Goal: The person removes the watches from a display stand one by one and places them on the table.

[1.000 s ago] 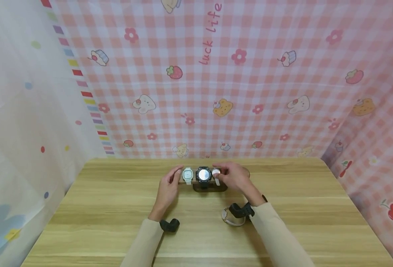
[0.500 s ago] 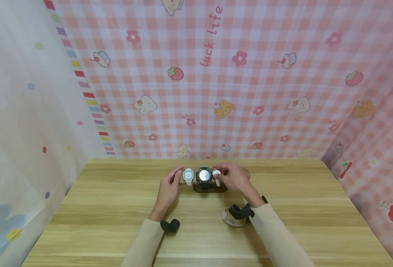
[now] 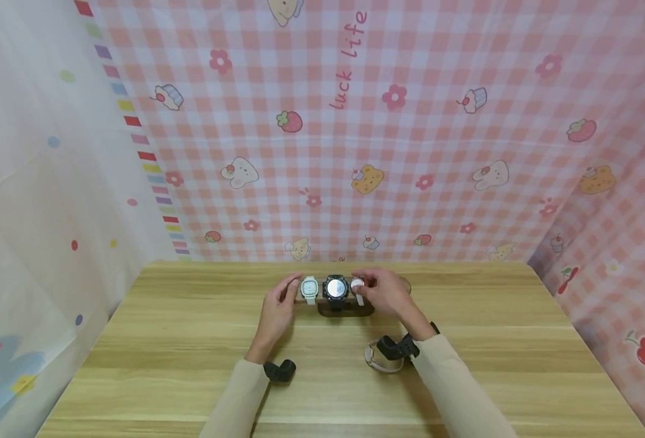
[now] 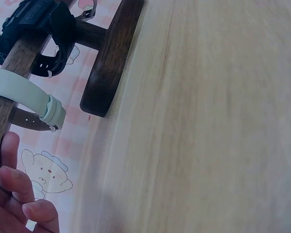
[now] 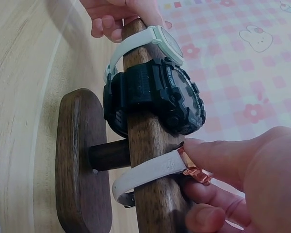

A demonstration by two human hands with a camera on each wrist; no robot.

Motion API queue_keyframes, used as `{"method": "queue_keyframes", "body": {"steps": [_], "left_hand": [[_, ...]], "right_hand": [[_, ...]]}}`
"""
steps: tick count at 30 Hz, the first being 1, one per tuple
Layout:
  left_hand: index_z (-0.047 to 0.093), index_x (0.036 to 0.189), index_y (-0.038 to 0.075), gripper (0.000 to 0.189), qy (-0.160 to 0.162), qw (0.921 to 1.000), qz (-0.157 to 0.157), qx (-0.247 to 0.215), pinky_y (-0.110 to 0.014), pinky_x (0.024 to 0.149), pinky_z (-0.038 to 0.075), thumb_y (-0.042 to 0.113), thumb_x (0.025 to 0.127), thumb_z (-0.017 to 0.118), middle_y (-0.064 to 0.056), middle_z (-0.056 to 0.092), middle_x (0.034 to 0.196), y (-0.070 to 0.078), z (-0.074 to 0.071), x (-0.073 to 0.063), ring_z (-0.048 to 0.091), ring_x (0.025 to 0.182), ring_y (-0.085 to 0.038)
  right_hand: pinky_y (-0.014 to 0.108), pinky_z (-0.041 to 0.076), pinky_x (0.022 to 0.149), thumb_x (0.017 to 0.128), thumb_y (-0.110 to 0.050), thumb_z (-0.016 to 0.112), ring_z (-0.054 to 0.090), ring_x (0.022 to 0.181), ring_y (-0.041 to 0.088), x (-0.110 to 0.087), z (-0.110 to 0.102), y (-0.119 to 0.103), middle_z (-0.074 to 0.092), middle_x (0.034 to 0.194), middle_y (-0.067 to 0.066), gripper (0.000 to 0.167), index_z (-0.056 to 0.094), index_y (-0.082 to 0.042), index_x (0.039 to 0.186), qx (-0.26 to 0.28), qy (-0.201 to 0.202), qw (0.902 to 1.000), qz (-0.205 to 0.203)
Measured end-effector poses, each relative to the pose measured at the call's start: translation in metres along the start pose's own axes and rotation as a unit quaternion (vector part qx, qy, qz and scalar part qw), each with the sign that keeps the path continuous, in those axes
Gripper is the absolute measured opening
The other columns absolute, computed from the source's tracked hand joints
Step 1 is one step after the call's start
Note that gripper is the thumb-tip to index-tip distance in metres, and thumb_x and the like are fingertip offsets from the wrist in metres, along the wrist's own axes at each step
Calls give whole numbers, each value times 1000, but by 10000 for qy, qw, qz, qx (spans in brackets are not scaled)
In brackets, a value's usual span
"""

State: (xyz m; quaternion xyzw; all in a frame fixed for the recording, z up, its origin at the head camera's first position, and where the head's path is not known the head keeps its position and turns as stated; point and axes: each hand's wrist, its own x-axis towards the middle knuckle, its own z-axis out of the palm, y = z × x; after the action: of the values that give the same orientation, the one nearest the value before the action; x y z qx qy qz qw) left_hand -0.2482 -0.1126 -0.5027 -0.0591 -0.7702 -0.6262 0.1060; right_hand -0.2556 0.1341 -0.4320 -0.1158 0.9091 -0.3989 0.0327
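Observation:
A dark wooden watch stand (image 5: 80, 165) has several watches round its raised bar. My left hand (image 3: 276, 309) holds the bar's left end, fingers bent in the left wrist view, beside a pale green square watch (image 3: 309, 288). In the middle sits a chunky black watch (image 3: 335, 288). At the right, my right hand (image 3: 389, 293) pinches the rose-gold case of a white-strapped watch (image 5: 150, 173) between thumb and fingers. Its strap loops round the bar. The fingers partly cover its face in the head view.
Another watch (image 3: 383, 368) with a pale strap lies on the wooden table (image 3: 191, 365), near the right wrist's black camera mount (image 3: 396, 347). Behind the table's back edge hangs a pink checked cloth (image 3: 322, 146).
The white-strapped watch has shifted very slightly to the right with my right hand. My left hand keeps its place at the bar's end.

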Motion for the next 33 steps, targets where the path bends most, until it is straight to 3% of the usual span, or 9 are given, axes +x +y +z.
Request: {"method": "queue_keyframes", "body": {"steps": [3,5,11,24,29,33], "left_hand": [[64,129,1,30,-40,10000,8,79,-19,77,43,14,104,51,-14,64,129,16,-2,-5,57,98,-32],[64,129,0,30,-52,9999,-12,129,-19,79,43,12,104,51,-15,64,130,17,-2,-5,57,100,-29],[67,128,9,30,99,9999,57,77,-20,81,44,22,104,53,-9,64,131,-11,2,2,57,102,-21],[67,127,14,30,40,10000,33,2,-22,84,46,27,104,53,-3,64,131,-10,2,1,59,106,-20],[67,128,11,31,52,10000,-6,81,-22,82,44,24,104,52,-6,64,131,-6,1,1,57,104,-23],[64,129,3,31,-9,9999,8,137,-21,81,44,16,105,51,-13,64,131,10,0,-3,57,103,-27]], "right_hand": [[27,38,56,92,-16,72,49,66,14,-1,-1,0,59,81,1,36,68,-8,126,-71,-2,10000,-7],[27,38,56,92,-16,72,50,67,14,-2,-2,1,59,81,1,36,68,-8,126,-109,6,9999,7],[27,41,62,92,-15,71,53,74,15,-3,-5,4,62,83,2,34,69,-7,124,-198,55,9998,-20],[28,45,66,90,-10,72,55,79,16,-6,-13,8,65,87,5,33,69,-2,122,-185,123,9996,-154],[28,45,62,91,-9,70,54,76,16,-7,-18,13,65,87,6,34,68,0,124,-192,66,9996,-191],[29,45,63,92,-9,69,55,75,16,-9,-22,15,66,87,7,35,66,1,125,-195,39,9996,-196]]}}
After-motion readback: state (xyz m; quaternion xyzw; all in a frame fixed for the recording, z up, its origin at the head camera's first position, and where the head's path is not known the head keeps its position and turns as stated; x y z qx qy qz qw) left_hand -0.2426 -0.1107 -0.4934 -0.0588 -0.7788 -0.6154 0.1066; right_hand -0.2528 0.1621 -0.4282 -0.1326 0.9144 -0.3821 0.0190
